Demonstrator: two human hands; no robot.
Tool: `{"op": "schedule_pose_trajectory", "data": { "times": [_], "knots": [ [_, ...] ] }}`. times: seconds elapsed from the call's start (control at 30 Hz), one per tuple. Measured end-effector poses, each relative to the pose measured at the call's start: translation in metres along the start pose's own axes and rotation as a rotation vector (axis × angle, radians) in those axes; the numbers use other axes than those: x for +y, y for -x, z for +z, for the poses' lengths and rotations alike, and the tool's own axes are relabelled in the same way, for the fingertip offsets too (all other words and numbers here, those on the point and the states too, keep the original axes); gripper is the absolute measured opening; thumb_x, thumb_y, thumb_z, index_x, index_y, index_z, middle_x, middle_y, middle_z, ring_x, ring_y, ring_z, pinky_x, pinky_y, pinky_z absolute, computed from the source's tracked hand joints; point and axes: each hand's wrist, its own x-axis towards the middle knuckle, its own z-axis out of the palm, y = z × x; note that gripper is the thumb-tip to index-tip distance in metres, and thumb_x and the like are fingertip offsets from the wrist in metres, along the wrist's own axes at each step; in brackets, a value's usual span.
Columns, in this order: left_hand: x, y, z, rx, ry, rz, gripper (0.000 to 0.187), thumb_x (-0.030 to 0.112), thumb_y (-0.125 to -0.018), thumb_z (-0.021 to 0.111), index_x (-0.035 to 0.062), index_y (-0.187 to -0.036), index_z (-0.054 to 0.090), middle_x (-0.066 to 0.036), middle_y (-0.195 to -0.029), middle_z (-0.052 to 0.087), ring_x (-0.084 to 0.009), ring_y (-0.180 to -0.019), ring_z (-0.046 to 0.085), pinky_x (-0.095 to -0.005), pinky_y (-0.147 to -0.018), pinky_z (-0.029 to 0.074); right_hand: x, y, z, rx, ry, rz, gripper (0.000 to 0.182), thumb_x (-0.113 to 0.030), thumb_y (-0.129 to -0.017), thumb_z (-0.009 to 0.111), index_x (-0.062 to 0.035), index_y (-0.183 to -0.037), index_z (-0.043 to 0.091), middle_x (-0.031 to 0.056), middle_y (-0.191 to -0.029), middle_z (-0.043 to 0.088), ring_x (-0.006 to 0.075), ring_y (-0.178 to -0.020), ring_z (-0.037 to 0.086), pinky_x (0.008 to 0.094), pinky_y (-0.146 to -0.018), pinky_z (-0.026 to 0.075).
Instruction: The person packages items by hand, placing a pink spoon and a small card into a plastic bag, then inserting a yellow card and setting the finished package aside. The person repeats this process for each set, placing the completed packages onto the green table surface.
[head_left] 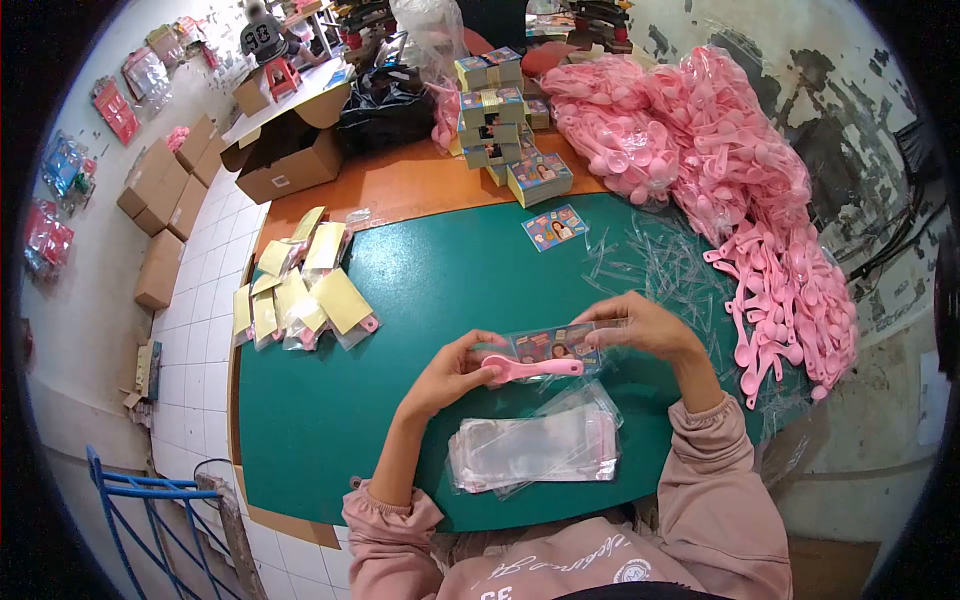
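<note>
A pink spoon (545, 369) lies level in front of me, its bowl pinched between the thumb and fingers of my left hand (452, 375). Just behind the spoon is a printed card (568, 345) that appears to be inside a clear plastic bag. My right hand (645, 325) grips the right end of that bag, with the fingertips partly hidden by it. Nearer my body, a stack of flat clear plastic bags (535, 447) rests on the green table (400, 290). One loose printed card (555, 228) lies flat farther back.
A large heap of pink spoons (700, 130), partly bagged, covers the table's right side. Clear plastic strips (660, 265) lie beside it. Filled packets (305, 290) are piled at left. Stacked cards (495, 115) and an open cardboard box (290, 165) stand behind. Another person (265, 38) sits far back.
</note>
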Motion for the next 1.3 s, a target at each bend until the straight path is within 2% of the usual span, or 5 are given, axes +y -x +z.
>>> {"op": "schedule_pose_trajectory", "data": {
  "times": [0.47, 0.7, 0.8, 0.87, 1.3],
  "knots": [
    [0.007, 0.007, 0.009, 0.068, 0.099, -0.129, 0.029, 0.015, -0.087, 0.054, -0.0016, -0.111, 0.051, -0.011, -0.093, 0.063, -0.0163, -0.083, 0.062, -0.0250, -0.072, 0.051, 0.019, -0.005, 0.005, 0.048, -0.043, 0.058, 0.015, -0.011, -0.071, 0.070, 0.0008, -0.076, 0.062, 0.0008, -0.065, 0.057, 0.0062, -0.062, 0.051, 0.0212, -0.056, 0.041],
    [-0.010, -0.002, 0.028, 0.283, 0.155, 0.000, 0.046, 0.023, -0.093, 0.042, 0.0071, -0.131, 0.023, -0.020, -0.114, 0.051, -0.0227, -0.103, 0.055, -0.0305, -0.084, 0.046, -0.002, -0.004, 0.037, 0.529, 0.378, -0.242, 0.020, -0.010, -0.072, 0.067, 0.0006, -0.087, 0.062, 0.0120, -0.079, 0.063, 0.0158, -0.070, 0.060, 0.0269, -0.064, 0.047],
    [-0.004, 0.000, 0.042, 0.169, 0.359, -0.105, 0.054, 0.030, -0.094, 0.036, 0.0123, -0.137, 0.007, -0.022, -0.117, 0.049, -0.0255, -0.106, 0.053, -0.0344, -0.089, 0.044, 0.001, -0.002, 0.045, 0.085, 0.623, -0.350, 0.040, -0.013, -0.071, 0.064, -0.0050, -0.109, 0.054, 0.0160, -0.108, 0.055, 0.0321, -0.100, 0.051, 0.0377, -0.086, 0.041],
    [0.001, 0.002, 0.047, 0.088, 0.447, -0.176, 0.059, 0.024, -0.096, 0.033, 0.0138, -0.137, -0.007, -0.022, -0.112, 0.051, -0.0257, -0.105, 0.054, -0.0332, -0.087, 0.045, 0.008, 0.001, 0.050, 0.074, 0.660, -0.335, 0.038, -0.013, -0.070, 0.065, -0.0053, -0.107, 0.055, 0.0144, -0.106, 0.054, 0.0314, -0.100, 0.050, 0.0377, -0.085, 0.041],
    [-0.008, 0.002, 0.048, 0.027, 0.238, -0.206, 0.052, 0.023, -0.095, 0.036, 0.0121, -0.138, 0.009, -0.018, -0.112, 0.054, -0.0230, -0.104, 0.055, -0.0323, -0.085, 0.046, 0.024, 0.003, 0.054, -0.068, 0.993, -0.251, 0.022, -0.011, -0.070, 0.064, -0.0081, -0.088, 0.052, 0.0088, -0.092, 0.048, 0.0267, -0.094, 0.047, 0.0381, -0.077, 0.037]
  ]
}}
